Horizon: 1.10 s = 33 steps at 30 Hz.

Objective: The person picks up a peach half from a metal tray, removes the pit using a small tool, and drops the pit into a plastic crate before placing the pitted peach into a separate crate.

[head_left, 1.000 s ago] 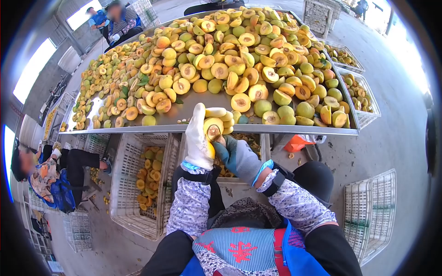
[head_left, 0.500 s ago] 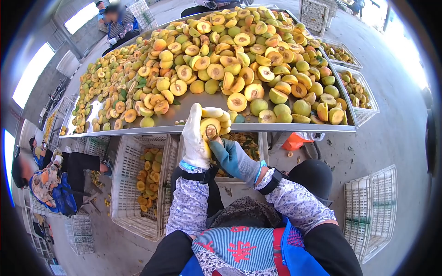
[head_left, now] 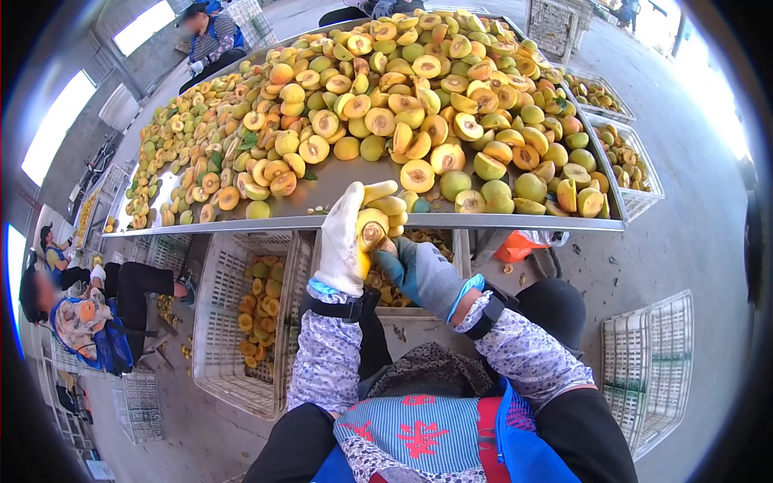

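My left hand (head_left: 345, 245), in a white glove with yellow-coated fingers, is closed around a cut peach half (head_left: 371, 228), its face turned up with the brown middle showing. My right hand (head_left: 419, 274), in a grey and blue glove, is closed just below and to the right of that half. Its fingertips are close to the fruit, and whatever they pinch is hidden. Beyond both hands, many halved peaches (head_left: 378, 121) are heaped on a metal table (head_left: 346, 173). Under the table's near edge sits a crate (head_left: 394, 311) partly covered by my hands.
A white crate (head_left: 211, 322) holding peach halves stands lower left. At right is another white crate (head_left: 648, 370). An orange bag (head_left: 515, 248) lies beneath the table. Filled crates (head_left: 628, 157) line its right side. Co-workers sit at left (head_left: 88, 322) and far left (head_left: 213, 40).
My right hand has drawn slightly down and right from the peach half's cut face. My left hand still grips the half, its fingers a little more raised.
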{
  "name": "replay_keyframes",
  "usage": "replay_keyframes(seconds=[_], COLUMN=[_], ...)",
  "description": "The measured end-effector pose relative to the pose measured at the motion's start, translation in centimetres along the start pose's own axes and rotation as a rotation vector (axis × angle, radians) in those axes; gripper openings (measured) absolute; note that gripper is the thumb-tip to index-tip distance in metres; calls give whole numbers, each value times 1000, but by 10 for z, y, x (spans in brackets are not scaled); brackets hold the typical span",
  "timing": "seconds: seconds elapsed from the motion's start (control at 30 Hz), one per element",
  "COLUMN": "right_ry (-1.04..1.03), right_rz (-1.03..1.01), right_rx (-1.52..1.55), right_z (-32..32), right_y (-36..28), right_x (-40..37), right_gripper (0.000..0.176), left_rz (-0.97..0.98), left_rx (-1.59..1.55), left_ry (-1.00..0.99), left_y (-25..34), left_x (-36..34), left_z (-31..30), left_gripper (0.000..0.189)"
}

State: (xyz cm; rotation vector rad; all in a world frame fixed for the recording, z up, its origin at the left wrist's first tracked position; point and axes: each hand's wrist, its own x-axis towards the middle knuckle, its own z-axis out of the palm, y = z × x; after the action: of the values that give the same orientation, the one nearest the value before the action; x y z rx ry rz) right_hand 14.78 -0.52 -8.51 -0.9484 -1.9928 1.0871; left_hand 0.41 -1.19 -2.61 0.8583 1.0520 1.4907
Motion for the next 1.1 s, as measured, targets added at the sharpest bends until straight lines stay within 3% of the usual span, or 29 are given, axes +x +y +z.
replay_keyframes(seconds=[0.1, 0.2, 0.3, 0.43, 0.6, 0.73, 0.8, 0.93, 1.1], right_ry=[38, 53, 75, 33, 22, 57, 50, -32, -21], right_rz=[-20, -6, 29, 20, 47, -4, 13, 88, 56], right_rx=[-19, 113, 450, 284, 19, 151, 342, 389, 515], right_z=[1, 14, 23, 13, 3, 14, 15, 11, 28], right_y=[-1, 9, 4, 7, 10, 22, 14, 6, 15], right_x=[-4, -1, 2, 2, -3, -5, -5, -4, -3], right_gripper=[42, 43, 44, 45, 47, 48, 49, 47, 35], left_rz=[-105, -107, 15, 77, -28, -114, -34, 33, -83], left_rx=[52, -89, -224, -187, -52, 75, -56, -150, 55], left_ry=[12, 28, 150, 95, 18, 19, 4, 3, 23], left_y=[0, -7, -10, -11, -8, -1, -3, -2, 9], left_x=[5, 7, 1, 0, 3, 5, 2, -3, -3], left_z=[-2, 1, 17, 16, 9, 7, 14, 17, 16], left_gripper=[54, 54, 55, 55, 55, 55, 54, 53, 52])
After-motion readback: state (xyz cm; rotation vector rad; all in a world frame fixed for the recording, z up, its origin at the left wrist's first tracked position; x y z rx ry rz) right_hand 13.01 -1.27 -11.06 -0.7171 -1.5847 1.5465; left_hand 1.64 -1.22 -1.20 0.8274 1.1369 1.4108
